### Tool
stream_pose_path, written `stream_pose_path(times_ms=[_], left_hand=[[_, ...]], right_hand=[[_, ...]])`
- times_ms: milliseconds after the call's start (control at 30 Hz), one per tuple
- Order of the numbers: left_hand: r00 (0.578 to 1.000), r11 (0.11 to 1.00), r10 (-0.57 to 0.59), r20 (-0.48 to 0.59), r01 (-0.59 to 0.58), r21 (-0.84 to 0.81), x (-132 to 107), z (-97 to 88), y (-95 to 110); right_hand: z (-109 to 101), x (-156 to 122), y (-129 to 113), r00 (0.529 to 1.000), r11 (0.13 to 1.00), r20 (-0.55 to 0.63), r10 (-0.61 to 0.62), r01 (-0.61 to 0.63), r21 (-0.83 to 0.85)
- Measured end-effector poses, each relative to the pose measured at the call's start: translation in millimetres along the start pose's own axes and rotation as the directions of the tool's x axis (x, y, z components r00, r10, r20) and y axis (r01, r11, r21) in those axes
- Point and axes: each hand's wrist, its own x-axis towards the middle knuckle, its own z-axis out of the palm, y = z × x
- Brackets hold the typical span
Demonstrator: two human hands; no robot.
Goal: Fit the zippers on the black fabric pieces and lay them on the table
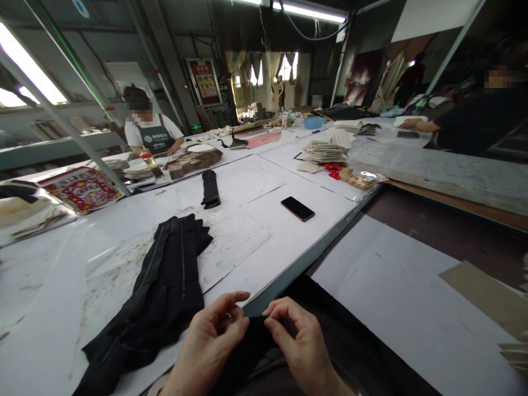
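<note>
At the table's near edge, a piece of black fabric (256, 336) stretches between my two hands. My left hand (216, 338) grips its left end between the thumb and bent fingers, with the index finger sticking out above. On the other side, my right hand (296, 340) pinches the upper right edge between thumb and fingertips. The lower part of the cloth merges with the dark clothing on my lap. Left of my hands lies a heap of black fabric pieces with zippers (173, 275). Farther off is a small stack of black strips (210, 188).
A smartphone (297, 209) lies on the white-covered table (243, 247). Beyond it are stacked pale pieces (324, 151) and a packaged snack (358, 179). One co-worker (153, 129) works at the far left, another (474, 118) at the right. A lower white surface (396, 291) is at right.
</note>
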Motion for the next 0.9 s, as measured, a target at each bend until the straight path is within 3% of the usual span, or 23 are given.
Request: stream_pose_path(times_ms=[200, 400, 467, 533, 667, 767, 900], left_hand=[[0.995, 0.953, 0.060, 0.083, -0.081, 0.293, -4, -8.2, 8], [0.939, 0.737, 0.247, 0.240, -0.342, 0.582, 1, -12.6, 21], [0.913, 0.696, 0.292, 0.286, -0.408, 0.591, 4, -12.1, 21], [0.909, 0.709, 0.284, 0.305, -0.413, 0.572, 7, -13.3, 19], [0.917, 0.763, 0.290, 0.276, -0.395, 0.511, 8, -23.3, 23], [0.908, 0.782, 0.338, 0.247, -0.417, 0.463, 6, -33.1, 39], [0.904, 0.829, 0.388, 0.179, -0.427, 0.360, 5, -43.3, 71]], right_hand=[[3, 3, -4, 0.997, 0.997, 0.013, 0.073, -0.074, 0.015], [6, 2, -3, 0.995, 0.995, 0.036, 0.093, -0.094, 0.036], [8, 3, 0, 0.992, 0.986, 0.031, 0.119, -0.121, 0.114], [9, 5, 4, 0.986, 0.941, 0.057, 0.155, -0.165, 0.294], [12, 11, 11, 0.969, 0.712, 0.194, 0.155, -0.246, 0.658], [25, 13, 18, 0.934, 0.648, 0.315, 0.171, -0.347, 0.678], [53, 15, 20, 0.898, 0.703, 0.429, 0.100, -0.369, 0.608]])
